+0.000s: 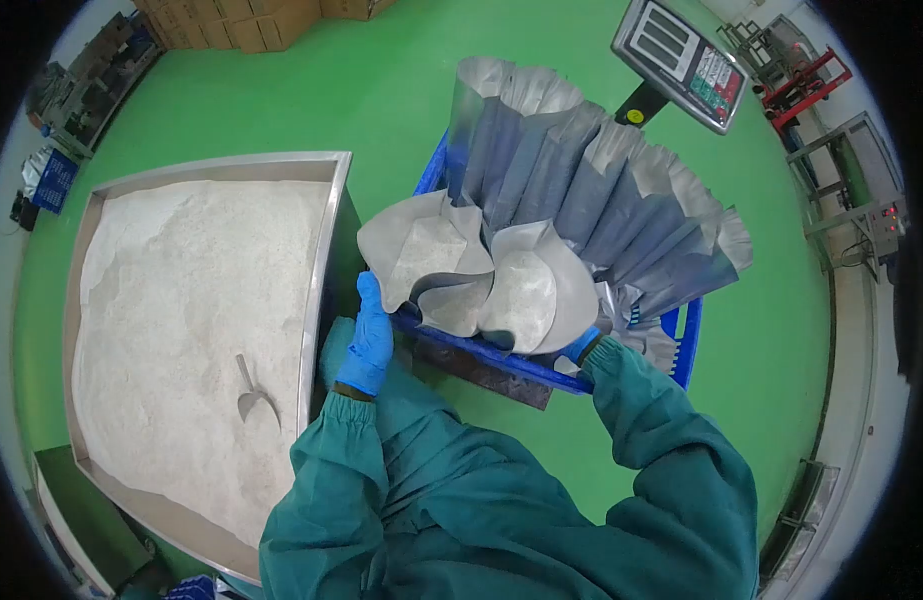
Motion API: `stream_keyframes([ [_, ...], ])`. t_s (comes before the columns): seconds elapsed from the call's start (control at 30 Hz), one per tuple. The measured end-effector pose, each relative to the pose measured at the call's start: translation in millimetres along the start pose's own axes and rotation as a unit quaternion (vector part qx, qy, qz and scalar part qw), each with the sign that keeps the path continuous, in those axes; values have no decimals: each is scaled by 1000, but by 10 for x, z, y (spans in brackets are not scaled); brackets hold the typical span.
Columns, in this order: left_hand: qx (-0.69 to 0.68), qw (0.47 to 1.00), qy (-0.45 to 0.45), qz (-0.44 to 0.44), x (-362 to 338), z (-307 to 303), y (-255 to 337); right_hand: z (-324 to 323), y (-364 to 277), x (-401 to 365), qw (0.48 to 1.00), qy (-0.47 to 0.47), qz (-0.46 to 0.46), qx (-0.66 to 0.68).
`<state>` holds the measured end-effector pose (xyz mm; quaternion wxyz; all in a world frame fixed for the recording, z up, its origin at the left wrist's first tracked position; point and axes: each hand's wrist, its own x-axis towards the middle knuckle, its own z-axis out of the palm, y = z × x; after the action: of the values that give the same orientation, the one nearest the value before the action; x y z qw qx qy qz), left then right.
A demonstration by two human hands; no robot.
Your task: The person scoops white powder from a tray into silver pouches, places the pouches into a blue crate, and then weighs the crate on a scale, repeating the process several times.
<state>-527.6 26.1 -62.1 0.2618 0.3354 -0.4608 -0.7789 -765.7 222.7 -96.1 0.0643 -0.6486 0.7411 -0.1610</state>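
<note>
Open bags [531,290] of pale powder [426,250] stand at the near side of a blue crate [690,345]

The gloved left hand [369,335] rests against the left-hand bag, the right hand [584,345] beside the right-hand one (neither grip can be told, the right being part hidden); uneven pressure could tilt a wide, soft mouth and spill powder

One scoop [249,402], one bin [327,230], one crate [689,345] and one display [681,64] show.

A factory packing room, shown by the powder bin [196,340], scale [678,62] and stacked cartons [231,20].
</note>
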Motion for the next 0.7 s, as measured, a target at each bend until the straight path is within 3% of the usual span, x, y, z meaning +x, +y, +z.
stream_keyframes([
  [0.2,51,997,-61,15,169,-230,-94,21,4,14,999,-6,10,33],
  [0.3,-87,990,-110,-4,161,-307,109,19,-31,22,999,1,22,42],
  [0.43,67,992,28,104,-737,-397,832,-2,44,-53,987,58,69,131],
  [0.5,104,970,149,160,-1188,-335,1335,-142,137,-129,919,101,170,340],
  [0.57,109,925,274,240,-1467,-633,1481,-448,153,-187,753,154,222,600],
  [0.63,141,877,307,343,-1796,-761,1652,-1375,-872,-70,640,410,221,611],
  [0.7,216,825,352,387,-2079,-623,1836,-1744,-1597,16,635,372,19,677],
])
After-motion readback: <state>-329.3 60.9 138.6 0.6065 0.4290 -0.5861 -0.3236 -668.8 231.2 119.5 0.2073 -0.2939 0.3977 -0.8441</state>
